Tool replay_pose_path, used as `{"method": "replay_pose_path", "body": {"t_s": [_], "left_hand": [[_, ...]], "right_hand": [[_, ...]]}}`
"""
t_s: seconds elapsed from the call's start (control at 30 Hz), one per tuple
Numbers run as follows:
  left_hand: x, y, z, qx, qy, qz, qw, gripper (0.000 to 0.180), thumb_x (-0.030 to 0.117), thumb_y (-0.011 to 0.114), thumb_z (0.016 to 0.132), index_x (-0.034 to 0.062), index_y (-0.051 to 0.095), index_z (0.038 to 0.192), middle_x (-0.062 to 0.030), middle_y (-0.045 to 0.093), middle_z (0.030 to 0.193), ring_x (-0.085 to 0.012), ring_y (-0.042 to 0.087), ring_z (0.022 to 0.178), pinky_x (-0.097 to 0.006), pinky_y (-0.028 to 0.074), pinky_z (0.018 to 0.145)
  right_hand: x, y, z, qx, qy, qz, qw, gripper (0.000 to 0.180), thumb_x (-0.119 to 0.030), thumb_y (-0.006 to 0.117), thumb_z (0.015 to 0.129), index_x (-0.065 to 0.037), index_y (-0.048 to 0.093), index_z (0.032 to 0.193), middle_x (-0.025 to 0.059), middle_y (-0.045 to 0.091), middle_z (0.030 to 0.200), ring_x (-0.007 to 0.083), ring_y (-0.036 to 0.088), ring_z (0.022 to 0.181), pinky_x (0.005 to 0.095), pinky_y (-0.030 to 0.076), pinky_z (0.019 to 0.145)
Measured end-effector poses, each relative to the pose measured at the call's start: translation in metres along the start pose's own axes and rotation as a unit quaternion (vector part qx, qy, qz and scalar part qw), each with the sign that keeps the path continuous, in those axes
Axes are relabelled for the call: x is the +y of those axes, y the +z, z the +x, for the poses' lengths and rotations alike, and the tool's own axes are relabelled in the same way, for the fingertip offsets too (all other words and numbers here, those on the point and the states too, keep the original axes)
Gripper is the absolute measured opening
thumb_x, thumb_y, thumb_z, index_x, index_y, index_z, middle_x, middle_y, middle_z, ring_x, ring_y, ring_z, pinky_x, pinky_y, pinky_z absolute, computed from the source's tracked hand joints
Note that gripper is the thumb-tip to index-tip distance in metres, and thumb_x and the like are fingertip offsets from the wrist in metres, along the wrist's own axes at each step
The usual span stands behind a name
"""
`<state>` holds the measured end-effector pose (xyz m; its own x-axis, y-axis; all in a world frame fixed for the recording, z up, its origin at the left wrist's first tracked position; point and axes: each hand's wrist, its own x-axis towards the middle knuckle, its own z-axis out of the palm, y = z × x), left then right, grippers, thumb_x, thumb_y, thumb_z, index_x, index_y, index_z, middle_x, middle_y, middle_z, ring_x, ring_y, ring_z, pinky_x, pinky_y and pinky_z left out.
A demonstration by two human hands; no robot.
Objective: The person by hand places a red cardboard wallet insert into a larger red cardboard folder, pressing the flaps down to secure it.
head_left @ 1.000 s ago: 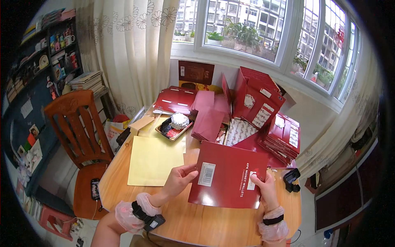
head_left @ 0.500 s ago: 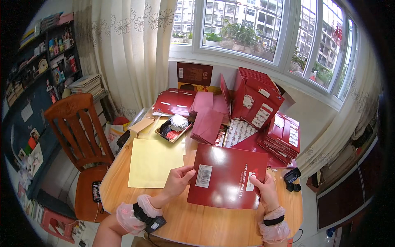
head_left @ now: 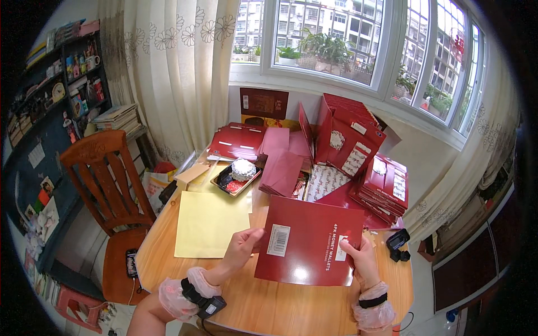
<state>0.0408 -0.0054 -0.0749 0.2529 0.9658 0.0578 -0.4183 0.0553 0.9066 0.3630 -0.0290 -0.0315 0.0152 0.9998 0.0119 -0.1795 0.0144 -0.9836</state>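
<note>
Hands (head_left: pixel 241 250) (head_left: pixel 365 262) touch a red folder (head_left: pixel 307 241), yellow sheet (head_left: pixel 207 225) left, stacked packets (head_left: pixel 386 182) behind.

Home, lived-in; exact room type unclear. Flower-patterned curtain (head_left: pixel 174 73) beside white-framed window (head_left: pixel 322 83); potted plants (head_left: pixel 328 49) just outside, apartment block (head_left: pixel 356 25) beyond. Slat-back wooden chair (head_left: pixel 103 182) at wood-top table (head_left: pixel 280 308). Left side: dark shelving unit (head_left: pixel 53 147) crammed with household bits, incl. white mug (head_left: pixel 96 60), small round clock (head_left: pixel 58 91), books (head_left: pixel 21 117). Stacked magazines (head_left: pixel 115 117) next to it, red stool (head_left: pixel 70 293) low down.
</note>
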Motion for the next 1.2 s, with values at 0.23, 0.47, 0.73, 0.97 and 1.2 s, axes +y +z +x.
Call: {"method": "replay_pose_path", "body": {"t_s": [0.23, 0.47, 0.73, 0.97, 1.2], "left_hand": [[0.003, 0.009, -0.002, 0.027, 0.026, 0.073, 0.997, 0.033, 0.016, 0.056, 0.101, -0.0071, 0.06, 0.126, -0.0083, 0.07, 0.106, -0.0124, 0.068, 0.09, -0.029, 0.059, 0.08], [0.002, 0.007, -0.002, 0.033, 0.024, 0.084, 0.996, 0.032, 0.018, 0.056, 0.101, -0.0064, 0.063, 0.121, -0.0077, 0.071, 0.103, -0.0119, 0.068, 0.088, -0.028, 0.059, 0.078], [-0.001, 0.007, -0.002, 0.048, 0.022, 0.071, 0.996, 0.033, 0.023, 0.058, 0.102, -0.0055, 0.065, 0.117, -0.0071, 0.072, 0.1, -0.0112, 0.068, 0.086, -0.028, 0.059, 0.075], [0.004, 0.013, -0.003, 0.053, 0.012, 0.066, 0.996, 0.036, 0.028, 0.056, 0.103, -0.0046, 0.067, 0.112, -0.0062, 0.072, 0.094, -0.0097, 0.068, 0.079, -0.027, 0.059, 0.072], [0.003, 0.011, -0.001, 0.064, 0.01, 0.068, 0.996, 0.036, 0.032, 0.056, 0.103, -0.0023, 0.068, 0.102, -0.0042, 0.071, 0.084, -0.0087, 0.068, 0.073, -0.025, 0.056, 0.064]], "right_hand": [[-0.002, 0.003, -0.001, 0.006, -0.005, 0.007, 1.0, 0.031, -0.009, 0.073, 0.089, -0.006, 0.06, 0.117, -0.0051, 0.065, 0.087, -0.0015, 0.048, 0.06, 0.0175, 0.033, 0.049], [-0.007, 0.007, -0.004, 0.012, 0.011, -0.014, 1.0, 0.028, -0.007, 0.073, 0.088, -0.006, 0.062, 0.114, -0.0085, 0.061, 0.081, -0.0016, 0.043, 0.057, 0.0173, 0.029, 0.048], [-0.006, 0.008, -0.004, -0.003, 0.008, 0.004, 1.0, 0.03, -0.006, 0.073, 0.088, -0.005, 0.061, 0.116, -0.0054, 0.066, 0.09, 0.0002, 0.052, 0.067, 0.0182, 0.038, 0.057], [-0.002, 0.007, -0.003, -0.005, -0.005, 0.023, 1.0, 0.033, -0.006, 0.072, 0.089, -0.003, 0.06, 0.12, -0.0017, 0.068, 0.097, 0.0027, 0.059, 0.075, 0.0196, 0.045, 0.063], [-0.002, 0.002, -0.003, -0.027, 0.019, 0.004, 0.999, 0.033, -0.006, 0.071, 0.089, -0.002, 0.059, 0.12, 0.001, 0.068, 0.103, 0.0063, 0.063, 0.083, 0.0223, 0.051, 0.071]]}}
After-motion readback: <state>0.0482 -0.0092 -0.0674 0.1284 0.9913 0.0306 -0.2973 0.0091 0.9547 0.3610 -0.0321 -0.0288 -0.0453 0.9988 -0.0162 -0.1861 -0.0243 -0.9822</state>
